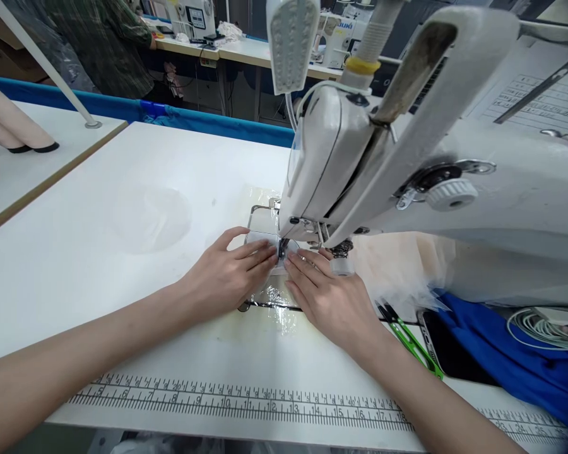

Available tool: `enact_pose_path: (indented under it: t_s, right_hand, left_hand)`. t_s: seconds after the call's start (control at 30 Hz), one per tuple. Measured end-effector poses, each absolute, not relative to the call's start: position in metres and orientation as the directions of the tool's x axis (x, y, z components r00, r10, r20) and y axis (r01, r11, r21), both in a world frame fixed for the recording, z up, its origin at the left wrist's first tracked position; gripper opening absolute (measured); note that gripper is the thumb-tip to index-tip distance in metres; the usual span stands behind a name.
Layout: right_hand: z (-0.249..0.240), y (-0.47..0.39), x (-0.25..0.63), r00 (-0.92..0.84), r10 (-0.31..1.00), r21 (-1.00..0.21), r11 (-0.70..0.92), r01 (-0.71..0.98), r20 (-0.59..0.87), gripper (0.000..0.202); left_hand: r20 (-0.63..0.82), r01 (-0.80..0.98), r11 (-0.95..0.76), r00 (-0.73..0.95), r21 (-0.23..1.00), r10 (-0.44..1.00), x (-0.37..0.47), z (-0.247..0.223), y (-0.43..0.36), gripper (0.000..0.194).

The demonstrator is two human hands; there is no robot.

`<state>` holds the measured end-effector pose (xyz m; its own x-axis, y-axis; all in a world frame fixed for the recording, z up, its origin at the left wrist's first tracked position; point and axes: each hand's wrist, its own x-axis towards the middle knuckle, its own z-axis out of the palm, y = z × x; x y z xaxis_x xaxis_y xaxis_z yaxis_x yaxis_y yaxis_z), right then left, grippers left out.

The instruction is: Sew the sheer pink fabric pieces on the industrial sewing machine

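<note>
A white sewing machine [331, 151] stands over the white table [94, 265], its needle area low between my hands. My left hand [231, 271] lies flat just left of the presser foot, fingers stretched out on a small piece of thin, pale fabric [278, 270]. From the right, my right hand [329, 293] rests its spread fingers close beside the foot, near the same fabric. The fingertips of both hands almost meet at the needle. Clear film covers the metal plate under them. Part of the fabric is hidden by the fingers and the machine head.
Sheer beige fabric [397, 265] lies under the machine arm. Green snips [414, 345], a black phone [449, 353], blue cloth [506, 366] and a coiled cable [549, 328] are at right. A ruler strip [246, 403] lines the front edge. Behind, a person stands near other machines.
</note>
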<state>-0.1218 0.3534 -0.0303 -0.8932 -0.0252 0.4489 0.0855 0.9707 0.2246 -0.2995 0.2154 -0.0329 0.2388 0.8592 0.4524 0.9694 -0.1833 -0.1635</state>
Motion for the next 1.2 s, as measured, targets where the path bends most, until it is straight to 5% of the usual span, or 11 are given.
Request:
enact_pose_path:
  t_s: [0.57,0.73,0.93,1.2]
  right_hand:
    - [-0.031,0.357,-0.124,-0.902,-0.011,0.227,0.969,0.097,0.432,0.029]
    - [-0.027,0.358,-0.121,-0.873,-0.032,0.213,0.973,0.083,0.486,0.026]
    - [-0.018,0.344,-0.119,-0.799,-0.033,0.083,0.996,0.022,0.601,0.035]
    - [-0.023,0.333,-0.122,-0.863,-0.043,-0.041,0.997,-0.073,0.503,0.036]
  left_hand:
    - [0.432,0.982,-0.156,0.188,-0.108,0.882,-0.302,-0.033,0.218,0.032]
    - [0.434,0.99,-0.107,0.135,-0.089,0.89,-0.297,-0.024,0.21,0.065]
    - [0.574,0.977,-0.139,0.208,-0.161,0.792,-0.3,-0.015,0.21,0.017]
    - [0.467,0.977,-0.186,0.213,-0.105,0.858,-0.313,-0.022,0.215,0.034]
